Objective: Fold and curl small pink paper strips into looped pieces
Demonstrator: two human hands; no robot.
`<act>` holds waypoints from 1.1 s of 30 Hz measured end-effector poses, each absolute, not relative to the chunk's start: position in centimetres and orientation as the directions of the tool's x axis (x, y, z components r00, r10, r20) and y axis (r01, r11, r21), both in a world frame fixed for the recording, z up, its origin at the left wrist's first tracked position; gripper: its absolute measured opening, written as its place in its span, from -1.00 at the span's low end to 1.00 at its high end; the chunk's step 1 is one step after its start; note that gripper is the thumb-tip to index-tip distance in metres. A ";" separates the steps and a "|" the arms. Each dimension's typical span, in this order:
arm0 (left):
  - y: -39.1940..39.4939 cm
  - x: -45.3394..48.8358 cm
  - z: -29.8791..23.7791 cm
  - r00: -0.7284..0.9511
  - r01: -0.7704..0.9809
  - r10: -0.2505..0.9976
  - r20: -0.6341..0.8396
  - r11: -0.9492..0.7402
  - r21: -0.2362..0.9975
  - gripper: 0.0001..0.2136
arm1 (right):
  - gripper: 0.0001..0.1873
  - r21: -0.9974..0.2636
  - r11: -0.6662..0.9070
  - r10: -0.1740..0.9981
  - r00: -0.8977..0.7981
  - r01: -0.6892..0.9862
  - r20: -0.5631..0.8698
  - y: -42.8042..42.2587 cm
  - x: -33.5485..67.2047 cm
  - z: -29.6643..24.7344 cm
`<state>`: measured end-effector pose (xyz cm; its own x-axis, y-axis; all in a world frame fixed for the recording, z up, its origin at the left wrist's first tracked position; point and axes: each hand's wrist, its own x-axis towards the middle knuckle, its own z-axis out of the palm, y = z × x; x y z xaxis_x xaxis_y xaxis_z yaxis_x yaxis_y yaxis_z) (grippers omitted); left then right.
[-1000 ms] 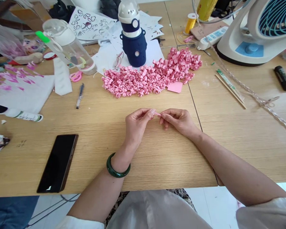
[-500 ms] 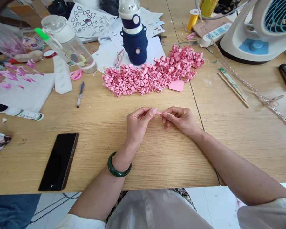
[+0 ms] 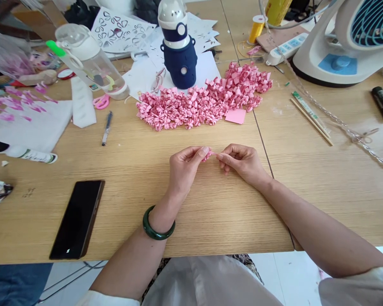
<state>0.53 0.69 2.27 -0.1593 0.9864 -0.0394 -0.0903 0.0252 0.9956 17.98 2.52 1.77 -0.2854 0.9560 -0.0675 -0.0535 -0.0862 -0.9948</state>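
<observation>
Between the fingertips of both hands is a small curled pink strip [image 3: 207, 157], partly hidden by the fingers. My left hand [image 3: 188, 163] pinches its curled part between thumb and fingers. A thin end of it reaches across to my right hand [image 3: 239, 159], whose thumb and forefinger are pinched on that end. Both hands are just above the wooden table [image 3: 130, 170]. Beyond them lies a long heap of curled pink strips [image 3: 185, 108], with a flat pink paper square [image 3: 235, 116] at its front edge.
A dark blue bottle [image 3: 180, 59] stands behind the heap. To the left are a phone [image 3: 78, 219], a pen [image 3: 107, 128], pink scissors [image 3: 101, 101] and a clear bottle [image 3: 92, 63]. At right lie wooden sticks [image 3: 311, 121], a twisted cord [image 3: 338, 121] and a fan [image 3: 332, 51].
More of the curled pink part now shows below my left fingertips, and my right fingers have shifted slightly. Both hands keep their pinch.
</observation>
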 end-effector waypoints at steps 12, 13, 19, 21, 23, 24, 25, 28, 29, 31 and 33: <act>0.7 0.6 2.4 -0.112 -0.079 0.993 -0.035 0.027 0.997 -0.80 | -0.50 -0.999 -0.041 0.974 -0.222 0.008 -0.041 2.3 18.0 2.0; 0.7 0.6 2.4 -0.120 -0.077 0.992 -0.031 0.022 0.997 -0.81 | -0.51 -0.999 -0.035 0.972 -0.230 0.018 -0.038 2.3 18.0 2.0; 0.8 0.4 2.4 -0.206 -0.058 0.978 0.012 -0.024 0.998 -0.82 | -0.54 -0.998 -0.005 0.962 -0.272 0.056 -0.020 2.3 18.2 1.8; 0.8 0.4 2.3 -0.216 -0.057 0.976 0.018 -0.031 0.998 -0.81 | -0.53 -0.998 -0.001 0.957 -0.291 0.062 -0.019 2.3 18.2 1.8; 0.9 0.4 2.3 -0.228 -0.067 0.974 0.016 -0.032 0.997 -0.82 | -0.51 -0.996 0.002 0.952 -0.306 0.085 -0.024 2.3 18.3 1.9; 0.9 0.4 2.3 -0.232 -0.073 0.973 0.015 -0.033 0.997 -0.82 | -0.51 -0.995 0.004 0.950 -0.310 0.097 -0.026 2.3 18.4 2.0; 0.9 0.5 2.3 -0.235 -0.078 0.972 0.014 -0.033 0.996 -0.82 | -0.50 -0.994 0.006 0.950 -0.312 0.107 -0.028 2.3 18.4 2.0; 0.8 0.5 2.3 -0.236 -0.076 0.971 0.017 -0.036 0.996 -0.81 | -0.50 -0.994 0.006 0.949 -0.313 0.113 -0.030 2.3 18.4 2.1; 0.8 0.5 2.3 -0.235 -0.074 0.972 0.018 -0.036 0.997 -0.81 | -0.51 -0.995 0.001 0.949 -0.312 0.101 -0.031 2.3 18.3 2.1; 0.8 0.5 2.4 -0.228 -0.075 0.974 0.017 -0.035 0.997 -0.82 | -0.53 -0.998 -0.016 0.953 -0.302 0.062 -0.034 2.4 18.2 2.0; 0.8 0.5 2.4 -0.213 -0.079 0.977 0.014 -0.031 0.996 -0.83 | -0.53 -0.999 -0.038 0.960 -0.278 0.021 -0.042 2.4 18.0 2.0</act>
